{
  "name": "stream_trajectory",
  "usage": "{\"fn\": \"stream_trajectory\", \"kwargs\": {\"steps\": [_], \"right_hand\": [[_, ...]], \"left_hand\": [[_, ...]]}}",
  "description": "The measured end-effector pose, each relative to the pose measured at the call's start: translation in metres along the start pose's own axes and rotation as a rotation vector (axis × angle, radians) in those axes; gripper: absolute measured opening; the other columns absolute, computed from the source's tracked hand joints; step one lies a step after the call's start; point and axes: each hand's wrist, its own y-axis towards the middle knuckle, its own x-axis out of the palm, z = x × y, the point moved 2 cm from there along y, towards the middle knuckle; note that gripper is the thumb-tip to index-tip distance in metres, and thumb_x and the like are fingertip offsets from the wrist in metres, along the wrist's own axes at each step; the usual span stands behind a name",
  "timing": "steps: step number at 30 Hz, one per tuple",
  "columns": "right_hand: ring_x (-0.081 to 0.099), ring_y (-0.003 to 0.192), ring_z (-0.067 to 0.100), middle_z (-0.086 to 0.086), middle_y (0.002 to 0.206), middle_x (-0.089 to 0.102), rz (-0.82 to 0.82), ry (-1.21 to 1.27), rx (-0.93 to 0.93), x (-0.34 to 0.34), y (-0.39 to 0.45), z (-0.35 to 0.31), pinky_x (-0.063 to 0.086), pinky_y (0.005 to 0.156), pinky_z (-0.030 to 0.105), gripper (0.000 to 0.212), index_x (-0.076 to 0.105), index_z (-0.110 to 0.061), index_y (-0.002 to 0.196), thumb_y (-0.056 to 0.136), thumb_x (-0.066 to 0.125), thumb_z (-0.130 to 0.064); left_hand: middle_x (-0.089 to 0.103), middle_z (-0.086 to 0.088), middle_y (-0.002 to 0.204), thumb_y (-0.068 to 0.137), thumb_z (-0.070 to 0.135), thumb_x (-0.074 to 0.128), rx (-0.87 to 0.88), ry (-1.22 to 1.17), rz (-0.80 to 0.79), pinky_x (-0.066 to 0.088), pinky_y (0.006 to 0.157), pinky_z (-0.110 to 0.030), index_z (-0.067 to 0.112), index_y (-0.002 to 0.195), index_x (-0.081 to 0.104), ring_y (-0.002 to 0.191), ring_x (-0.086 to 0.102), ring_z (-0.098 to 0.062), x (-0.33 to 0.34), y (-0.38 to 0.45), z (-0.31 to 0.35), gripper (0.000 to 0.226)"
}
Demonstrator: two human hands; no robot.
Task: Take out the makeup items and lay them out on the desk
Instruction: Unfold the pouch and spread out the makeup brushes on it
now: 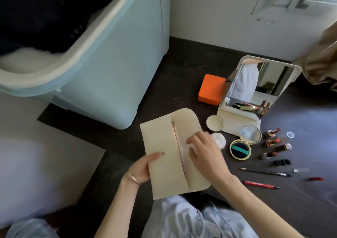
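A flat beige pouch (160, 139) with its flap open lies tilted above the dark desk (300, 210). My left hand (142, 168) grips its left edge, thumb on top near the snap. My right hand (206, 153), blurred, rests on the pouch's right half with bent fingers by the opening; what it holds is unclear. Laid out to the right are a round cream tin (215, 123), a white puff (219, 140), an open gold compact (240, 149), several lipsticks (272, 142), a black pencil (264, 172) and a red pencil (260, 184).
A white standing mirror (255, 84) and an orange box (211, 89) stand behind the items. A large pale-blue bin (109, 64) fills the left. A small black piece (281, 162), a clear tube (300, 170) and a red piece (317, 179) lie at the right.
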Motion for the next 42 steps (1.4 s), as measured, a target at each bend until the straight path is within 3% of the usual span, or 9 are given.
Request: {"fn": "stream_trajectory", "kwargs": {"steps": [4, 9, 13, 20, 22, 26, 31, 38, 42], "right_hand": [[0.062, 0.091, 0.024, 0.003, 0.105, 0.057, -0.205, 0.184, 0.262, 0.026, 0.009, -0.020, 0.047, 0.079, 0.034, 0.024, 0.058, -0.011, 0.107, 0.098, 0.044, -0.028], [0.062, 0.088, 0.014, 0.001, 0.097, 0.065, -0.314, 0.617, 0.550, 0.036, 0.022, -0.022, 0.048, 0.075, 0.017, 0.022, 0.059, -0.013, 0.106, 0.092, 0.056, -0.030], [0.066, 0.092, 0.022, 0.021, 0.107, 0.068, -0.501, 1.033, 0.662, 0.043, 0.027, -0.024, 0.054, 0.088, 0.038, 0.022, 0.063, 0.002, 0.107, 0.095, 0.052, -0.012], [0.070, 0.070, 0.005, -0.008, 0.075, 0.074, -0.638, 1.503, 0.709, 0.038, 0.038, -0.029, 0.054, 0.064, 0.021, 0.013, 0.064, -0.017, 0.094, 0.096, 0.051, -0.018], [0.069, 0.067, 0.007, -0.006, 0.073, 0.073, -0.665, 1.543, 0.665, 0.036, 0.042, -0.031, 0.055, 0.061, 0.022, 0.012, 0.062, -0.015, 0.094, 0.085, 0.061, -0.022], [0.071, 0.072, 0.014, -0.001, 0.080, 0.075, -0.680, 1.718, 0.590, 0.041, 0.047, -0.022, 0.058, 0.065, 0.027, 0.053, 0.076, -0.017, 0.085, 0.040, 0.093, -0.039], [0.068, 0.056, 0.010, -0.002, 0.063, 0.072, -0.562, 1.783, 0.599, 0.039, 0.046, -0.024, 0.055, 0.052, 0.023, 0.061, 0.078, -0.019, 0.061, 0.010, 0.094, -0.049], [0.068, 0.054, 0.013, 0.003, 0.065, 0.071, -0.444, 1.832, 0.622, 0.042, 0.051, -0.036, 0.056, 0.051, 0.024, 0.066, 0.071, -0.013, 0.076, 0.021, 0.094, -0.040], [0.065, 0.049, 0.011, 0.001, 0.059, 0.069, -0.375, 1.809, 0.705, 0.046, 0.049, -0.033, 0.054, 0.047, 0.023, 0.016, 0.070, -0.013, 0.072, 0.062, 0.064, -0.024]], "left_hand": [[0.069, -0.016, 0.108, 0.043, 0.032, 0.093, 0.010, 0.014, -0.050, 0.057, 0.078, -0.039, 0.007, 0.111, 0.064, 0.095, 0.068, -0.028, -0.002, 0.000, 0.013, 0.079], [0.069, -0.015, 0.108, 0.044, 0.034, 0.093, -0.014, 0.006, -0.038, 0.057, 0.076, -0.038, 0.007, 0.112, 0.064, 0.095, 0.069, -0.027, -0.013, 0.001, 0.026, 0.079], [0.067, -0.015, 0.115, 0.051, 0.044, 0.088, -0.047, 0.018, -0.089, 0.056, 0.082, -0.037, 0.009, 0.116, 0.065, 0.101, 0.067, -0.027, -0.008, 0.003, 0.039, 0.077], [0.068, -0.011, 0.113, 0.053, 0.047, 0.086, -0.068, 0.308, -0.199, 0.055, 0.082, -0.033, 0.011, 0.112, 0.066, 0.101, 0.067, -0.023, 0.022, -0.001, 0.070, 0.072], [0.071, -0.008, 0.108, 0.052, 0.045, 0.087, -0.078, 0.351, -0.248, 0.056, 0.079, -0.032, 0.013, 0.111, 0.065, 0.097, 0.069, -0.022, 0.028, -0.001, 0.076, 0.071], [0.067, -0.007, 0.117, 0.060, 0.044, 0.082, -0.054, 0.446, -0.307, 0.054, 0.083, -0.031, 0.012, 0.124, 0.055, 0.106, 0.065, -0.021, 0.039, 0.004, 0.080, 0.076], [0.063, -0.009, 0.123, 0.062, 0.047, 0.080, -0.054, 0.487, -0.317, 0.053, 0.086, -0.034, 0.011, 0.134, 0.045, 0.111, 0.062, -0.024, 0.046, 0.014, 0.083, 0.088], [0.066, -0.007, 0.117, 0.061, 0.049, 0.080, -0.063, 0.482, -0.334, 0.054, 0.085, -0.035, 0.017, 0.123, 0.056, 0.105, 0.065, -0.023, 0.044, 0.014, 0.091, 0.074], [0.067, -0.007, 0.117, 0.062, 0.049, 0.078, -0.066, 0.506, -0.375, 0.054, 0.085, -0.034, 0.017, 0.122, 0.057, 0.106, 0.065, -0.022, 0.046, 0.014, 0.094, 0.071]]}}
